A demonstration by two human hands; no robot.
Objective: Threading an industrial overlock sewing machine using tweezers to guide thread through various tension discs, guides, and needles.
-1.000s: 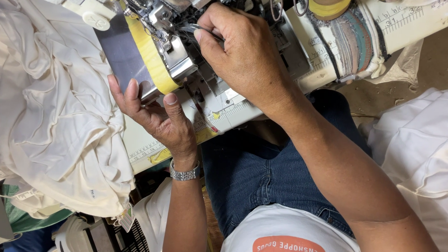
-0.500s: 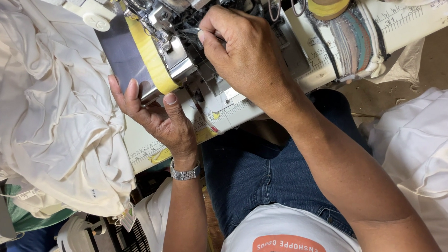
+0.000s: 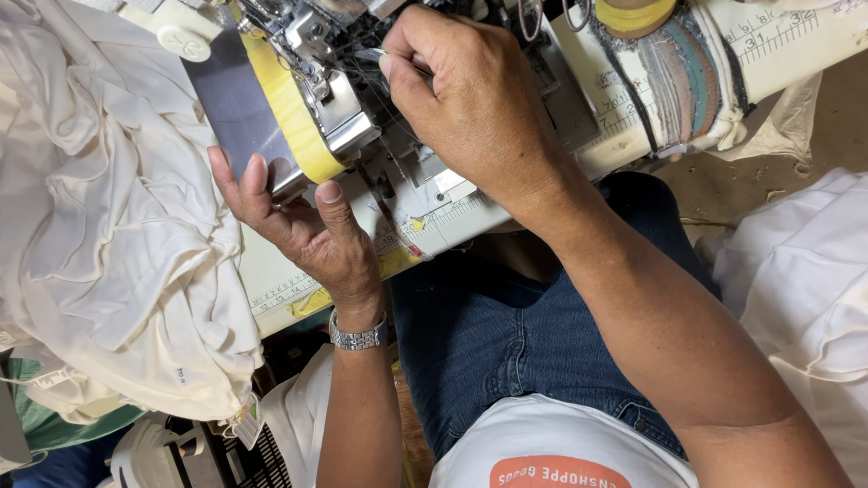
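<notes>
At twelve o'clock of the view, a sewing machine (image 3: 362,88) of the overlock kind is seen on a pale table (image 3: 288,287) whose front edge is marked with a ruler strip. Over the machine's needle area the right hand (image 3: 477,111) is held, its fingers drawn together and pinched on a thin metal tool (image 3: 383,56), most likely tweezers, whose tip is pointed toward ten o'clock among the threads. What lies at the tool's tip cannot be made out.

Toward eight o'clock from the right hand, the left hand (image 3: 305,225) is laid against the machine's front, palm up toward the camera. Its fingers are spread apart and rest on a swung-out grey cover plate (image 3: 232,102) that is edged with a strip of yellow tape (image 3: 290,109); the thumb is set just beside the tape's lower end. Nothing is clasped in this hand. A metal wristwatch (image 3: 357,336) is worn on its wrist.

At nine o'clock a large heap of cream fabric (image 3: 88,222) is piled on the table, touching the cover plate's left side. At three o'clock more white cloth (image 3: 817,286) is seen, well apart from the hands. At six o'clock blue jeans (image 3: 507,343) and a white shirt (image 3: 561,451) are visible.
</notes>
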